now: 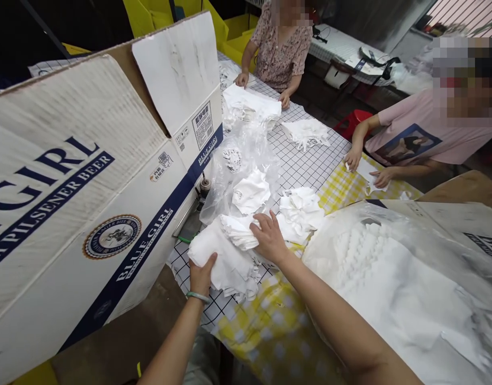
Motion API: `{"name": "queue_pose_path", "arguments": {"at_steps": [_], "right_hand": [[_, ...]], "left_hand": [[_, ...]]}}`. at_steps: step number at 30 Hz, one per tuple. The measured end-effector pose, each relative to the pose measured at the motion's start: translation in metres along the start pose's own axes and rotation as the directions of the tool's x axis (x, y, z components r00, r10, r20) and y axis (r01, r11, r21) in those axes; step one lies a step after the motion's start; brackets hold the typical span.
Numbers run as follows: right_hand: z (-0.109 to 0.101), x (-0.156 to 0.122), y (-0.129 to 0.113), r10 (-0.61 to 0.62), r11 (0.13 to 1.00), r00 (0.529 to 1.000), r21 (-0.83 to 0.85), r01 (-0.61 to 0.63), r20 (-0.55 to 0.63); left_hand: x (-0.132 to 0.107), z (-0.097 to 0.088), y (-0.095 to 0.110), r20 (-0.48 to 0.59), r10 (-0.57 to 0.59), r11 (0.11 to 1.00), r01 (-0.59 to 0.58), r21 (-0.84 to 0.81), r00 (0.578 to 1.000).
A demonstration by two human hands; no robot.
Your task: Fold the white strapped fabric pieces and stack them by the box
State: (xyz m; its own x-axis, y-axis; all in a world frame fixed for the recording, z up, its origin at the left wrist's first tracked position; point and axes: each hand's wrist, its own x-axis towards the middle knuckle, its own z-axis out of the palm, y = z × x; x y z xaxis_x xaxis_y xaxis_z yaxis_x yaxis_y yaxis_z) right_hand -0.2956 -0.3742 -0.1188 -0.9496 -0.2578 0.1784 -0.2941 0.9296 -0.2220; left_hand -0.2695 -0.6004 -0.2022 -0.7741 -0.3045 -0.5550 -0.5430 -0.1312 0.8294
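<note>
Here we are, both hands working white cloth, apparently at the gathering-and-straightening step!
The left hand [200, 275] is gripping a loose stack of thin white fabric pieces [228, 262], thumb on top; the right hand [272, 240], loosely spread, is touching a smaller folded white fabric bundle [237, 230] overlapping it. The stack is lying on a black-and-white gridded tablecloth [302, 166], beside a tall white-and-blue cardboard box [121, 187]; evening the edges seems to be calling for light, level pressure.

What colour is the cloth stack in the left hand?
The cloth stack is white, clearest in the head view.
</note>
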Motion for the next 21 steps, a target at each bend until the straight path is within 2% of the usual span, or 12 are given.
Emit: {"name": "queue_pose_path", "arguments": {"at_steps": [2, 3, 4, 5, 6, 8, 9, 11, 15, 18, 19, 21], "right_hand": [[-0.003, -0.012, -0.011, -0.036, 0.999, 0.999, -0.010, 0.036, 0.007], [-0.004, -0.019, -0.017, -0.062, 0.998, 0.998, -0.021, 0.063, 0.008], [-0.004, -0.025, -0.022, -0.093, 0.995, 0.996, -0.037, 0.093, 0.005], [-0.003, -0.031, -0.027, -0.124, 0.991, 0.992, -0.057, 0.124, -0.003], [-0.003, -0.037, -0.031, -0.151, 0.986, 0.988, -0.079, 0.149, -0.014], [-0.002, -0.045, -0.037, -0.184, 0.978, 0.982, -0.108, 0.180, -0.033], [-0.003, -0.048, -0.040, -0.189, 0.977, 0.981, -0.111, 0.183, -0.039], [-0.003, -0.053, -0.044, -0.179, 0.980, 0.983, -0.095, 0.175, -0.043], [-0.004, -0.056, -0.044, -0.125, 0.991, 0.990, -0.044, 0.123, -0.058], [-0.002, -0.042, -0.029, -0.048, 0.999, 0.997, 0.005, 0.048, -0.053], [0.000, -0.033, -0.021, -0.001, 1.000, 1.000, 0.026, 0.001, -0.031], [0.005, -0.008, 0.001, 0.111, 0.991, 0.993, 0.068, -0.114, 0.049]], "left_hand": [[-0.009, -0.008, 0.003, -0.116, 0.208, 0.945, -0.170, 0.279, 0.971], [-0.015, -0.013, 0.007, -0.110, 0.362, 0.860, -0.287, 0.421, 0.925], [-0.021, -0.018, 0.013, -0.031, 0.510, 0.736, -0.418, 0.533, 0.860], [-0.027, -0.022, 0.022, 0.117, 0.615, 0.587, -0.551, 0.593, 0.780], [-0.032, -0.026, 0.032, 0.307, 0.650, 0.436, -0.672, 0.598, 0.695], [-0.040, -0.030, 0.058, 0.673, 0.519, 0.212, -0.843, 0.495, 0.526], [-0.042, -0.029, 0.071, 0.793, 0.408, 0.152, -0.890, 0.430, 0.453], [-0.041, -0.024, 0.092, 0.896, 0.249, 0.096, -0.930, 0.355, 0.368], [-0.020, -0.004, 0.106, 0.915, 0.231, 0.052, -0.943, 0.328, 0.331], [0.005, 0.016, 0.102, 0.911, 0.253, 0.115, -0.945, 0.305, 0.325], [0.013, 0.023, 0.102, 0.898, 0.277, 0.153, -0.938, 0.310, 0.342], [0.025, 0.037, 0.100, 0.828, 0.374, 0.232, -0.906, 0.353, 0.418]]}}
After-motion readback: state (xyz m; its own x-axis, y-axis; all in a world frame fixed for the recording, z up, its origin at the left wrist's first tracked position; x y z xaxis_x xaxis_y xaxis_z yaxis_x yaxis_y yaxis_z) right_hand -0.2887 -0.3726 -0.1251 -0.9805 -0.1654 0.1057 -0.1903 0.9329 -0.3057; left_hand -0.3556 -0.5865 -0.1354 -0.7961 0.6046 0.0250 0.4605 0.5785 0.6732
